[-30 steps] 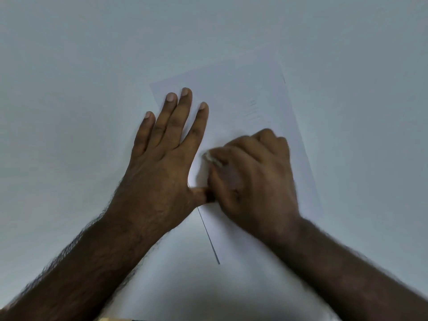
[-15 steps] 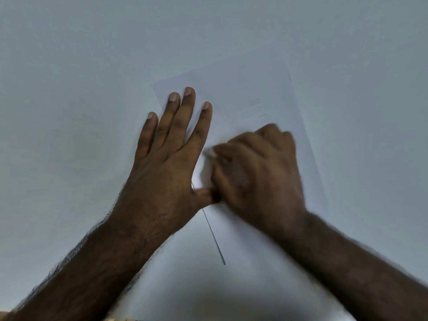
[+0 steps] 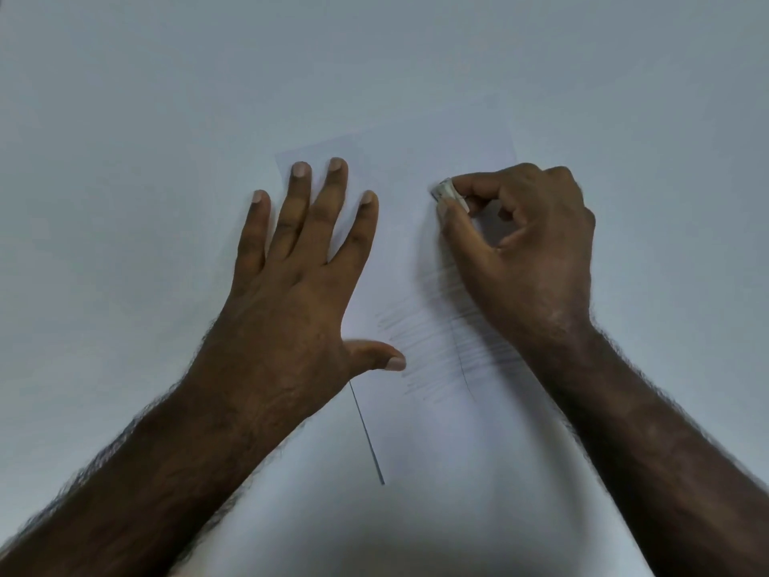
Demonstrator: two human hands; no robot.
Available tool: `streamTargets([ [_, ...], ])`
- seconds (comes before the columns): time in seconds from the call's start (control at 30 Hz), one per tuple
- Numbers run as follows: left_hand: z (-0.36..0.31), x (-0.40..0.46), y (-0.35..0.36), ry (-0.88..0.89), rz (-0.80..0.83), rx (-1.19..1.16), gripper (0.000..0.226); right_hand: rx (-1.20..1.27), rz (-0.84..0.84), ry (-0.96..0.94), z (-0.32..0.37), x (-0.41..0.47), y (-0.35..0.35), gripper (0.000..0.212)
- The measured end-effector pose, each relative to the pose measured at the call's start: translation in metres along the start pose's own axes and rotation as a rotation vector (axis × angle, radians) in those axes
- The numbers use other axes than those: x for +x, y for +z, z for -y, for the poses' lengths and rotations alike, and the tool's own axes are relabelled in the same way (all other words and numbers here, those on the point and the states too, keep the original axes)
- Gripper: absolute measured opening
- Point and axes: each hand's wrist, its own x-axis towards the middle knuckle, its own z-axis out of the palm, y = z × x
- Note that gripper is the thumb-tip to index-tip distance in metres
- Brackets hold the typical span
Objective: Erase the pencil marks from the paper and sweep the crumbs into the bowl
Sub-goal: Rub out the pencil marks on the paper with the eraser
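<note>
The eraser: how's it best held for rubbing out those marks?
As now: the right hand pinches the eraser by its rear sides, thumb below and forefinger above, leaving the small front end bare to meet the paper. The pencil marks lie nearer; the left hand steadies the sheet.

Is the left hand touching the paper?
Touching. The head view shows the left hand spread flat, fingers and thumb lying on the paper.

White paper (image 3: 437,160) bears grey pencil hatching (image 3: 432,339); eraser (image 3: 447,193) whitish-grey.
</note>
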Motion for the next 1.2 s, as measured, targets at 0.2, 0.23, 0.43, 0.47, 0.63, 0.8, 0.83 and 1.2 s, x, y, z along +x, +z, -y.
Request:
streamTargets([
  [0.2,-0.009,0.025,-0.005,0.082,-0.040,-0.250,0.117,-0.016,0.014,-0.007,0.001,-0.002,0.001,0.013],
  [0.23,-0.010,0.029,-0.003,0.080,-0.034,-0.248,0.117,-0.022,0.013,-0.016,0.001,-0.003,0.000,0.013],
  [0.43,-0.005,0.033,0.012,0.082,-0.077,-0.117,0.106,-0.026,0.188,-0.179,0.018,-0.038,-0.002,0.010],
  [0.47,-0.003,0.034,0.013,0.087,-0.079,-0.104,0.106,-0.031,0.218,-0.217,0.019,-0.041,-0.003,0.012],
  [0.63,-0.004,0.033,0.007,0.088,-0.013,-0.148,0.119,-0.151,0.072,-0.137,-0.005,0.001,-0.009,0.013],
  [0.8,-0.003,0.032,0.010,0.076,-0.036,-0.149,0.114,-0.125,0.115,-0.147,0.010,-0.016,-0.005,0.008],
  [0.83,-0.003,0.032,0.011,0.080,-0.048,-0.156,0.110,-0.107,0.175,-0.200,0.016,-0.027,-0.004,0.008],
  [1.2,-0.004,0.031,0.008,0.083,-0.029,-0.159,0.113,-0.133,0.126,-0.201,0.008,-0.015,-0.006,0.007],
])
